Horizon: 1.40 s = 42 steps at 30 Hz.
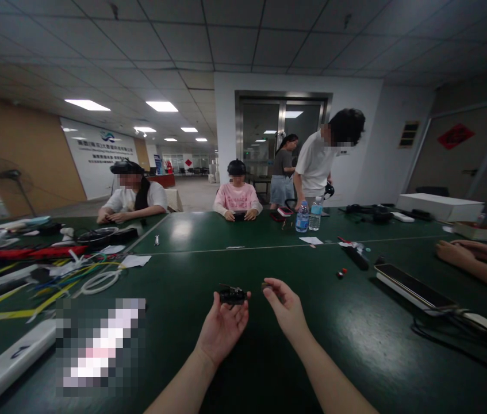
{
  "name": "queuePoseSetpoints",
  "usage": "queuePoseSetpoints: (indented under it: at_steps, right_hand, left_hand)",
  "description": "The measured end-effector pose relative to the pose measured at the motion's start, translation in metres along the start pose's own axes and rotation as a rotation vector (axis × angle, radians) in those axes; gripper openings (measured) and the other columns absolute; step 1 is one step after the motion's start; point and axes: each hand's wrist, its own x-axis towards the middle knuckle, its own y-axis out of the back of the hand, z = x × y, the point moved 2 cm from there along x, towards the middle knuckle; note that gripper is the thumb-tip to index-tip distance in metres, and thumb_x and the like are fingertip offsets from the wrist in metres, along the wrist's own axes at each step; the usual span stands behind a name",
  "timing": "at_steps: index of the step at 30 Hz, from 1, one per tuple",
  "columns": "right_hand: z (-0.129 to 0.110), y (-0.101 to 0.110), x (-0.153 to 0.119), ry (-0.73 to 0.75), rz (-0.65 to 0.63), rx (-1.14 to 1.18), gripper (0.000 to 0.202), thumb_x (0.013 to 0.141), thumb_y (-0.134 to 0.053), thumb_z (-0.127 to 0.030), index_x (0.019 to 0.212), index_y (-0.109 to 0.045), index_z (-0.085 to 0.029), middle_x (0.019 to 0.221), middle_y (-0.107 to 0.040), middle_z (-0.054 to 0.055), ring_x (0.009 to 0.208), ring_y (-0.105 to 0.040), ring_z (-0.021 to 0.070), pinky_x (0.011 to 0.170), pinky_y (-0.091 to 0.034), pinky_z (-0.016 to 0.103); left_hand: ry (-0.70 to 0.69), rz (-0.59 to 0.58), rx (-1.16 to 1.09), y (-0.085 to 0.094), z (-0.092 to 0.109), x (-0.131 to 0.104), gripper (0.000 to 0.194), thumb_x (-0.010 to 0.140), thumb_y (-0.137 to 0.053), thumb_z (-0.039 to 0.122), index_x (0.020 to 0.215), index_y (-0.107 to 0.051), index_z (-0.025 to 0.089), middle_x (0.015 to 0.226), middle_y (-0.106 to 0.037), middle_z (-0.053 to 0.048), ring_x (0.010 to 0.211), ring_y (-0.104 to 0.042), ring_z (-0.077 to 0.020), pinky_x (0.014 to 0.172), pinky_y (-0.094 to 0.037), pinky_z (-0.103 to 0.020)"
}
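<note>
My left hand [225, 323] is turned palm up, its fingers curled round a small black device [233, 295] with some metal parts on top. What kind of device it is, I cannot make out. Just to the right, my right hand [284, 305] pinches a tiny dark piece [264, 286] between thumb and fingertips. A narrow gap separates that piece from the black device. Both hands are raised over the dark green table [260, 368].
Left lie a white power strip [14, 359], a coiled white cable [102, 282] and tools. Right are a phone [415, 287] on a white box, black cables and another person's hands [456, 253]. Two water bottles [307, 215] stand farther back. Several people are around the table.
</note>
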Motion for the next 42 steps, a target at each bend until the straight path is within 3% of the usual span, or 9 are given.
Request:
queuePoseSetpoints:
  at_steps: [9,22,31,42]
  right_hand:
    - [-0.003,0.018,0.005,-0.01,0.127,0.153,0.036,0.073,-0.058,-0.042,0.103,-0.057,-0.022,0.097,-0.063,0.005,0.092,-0.058,0.0205,0.08,-0.047,0.036]
    - [0.002,0.027,0.013,-0.028,0.172,0.157,0.033,0.069,-0.064,-0.04,0.096,-0.06,-0.023,0.094,-0.063,0.003,0.088,-0.058,0.0189,0.076,-0.048,0.033]
    - [-0.007,0.026,0.01,-0.063,0.089,0.09,0.03,0.069,-0.063,-0.037,0.095,-0.061,-0.023,0.089,-0.062,0.002,0.087,-0.058,0.0195,0.077,-0.048,0.034]
    - [-0.004,0.006,0.005,-0.022,-0.064,0.088,0.026,0.068,-0.064,-0.032,0.09,-0.061,-0.02,0.086,-0.065,0.003,0.081,-0.059,0.0182,0.078,-0.046,0.034]
  left_hand:
    - [0.025,-0.033,-0.033,0.001,0.001,-0.001,0.037,0.086,-0.04,0.038,0.102,-0.058,0.01,0.112,-0.061,-0.015,0.094,-0.06,-0.0186,0.086,-0.041,-0.03]
    - [0.058,-0.022,-0.041,0.0,0.002,-0.002,0.038,0.084,-0.042,0.041,0.103,-0.056,0.012,0.111,-0.061,-0.013,0.088,-0.062,-0.0179,0.079,-0.044,-0.031]
    - [0.0,0.061,-0.019,0.001,0.002,-0.003,0.035,0.083,-0.047,0.037,0.106,-0.052,0.011,0.114,-0.058,-0.016,0.087,-0.062,-0.0182,0.077,-0.045,-0.029]
    - [0.053,0.004,0.013,-0.003,-0.002,-0.002,0.032,0.084,-0.044,0.035,0.1,-0.057,0.009,0.106,-0.063,-0.015,0.088,-0.062,-0.0186,0.08,-0.044,-0.029]
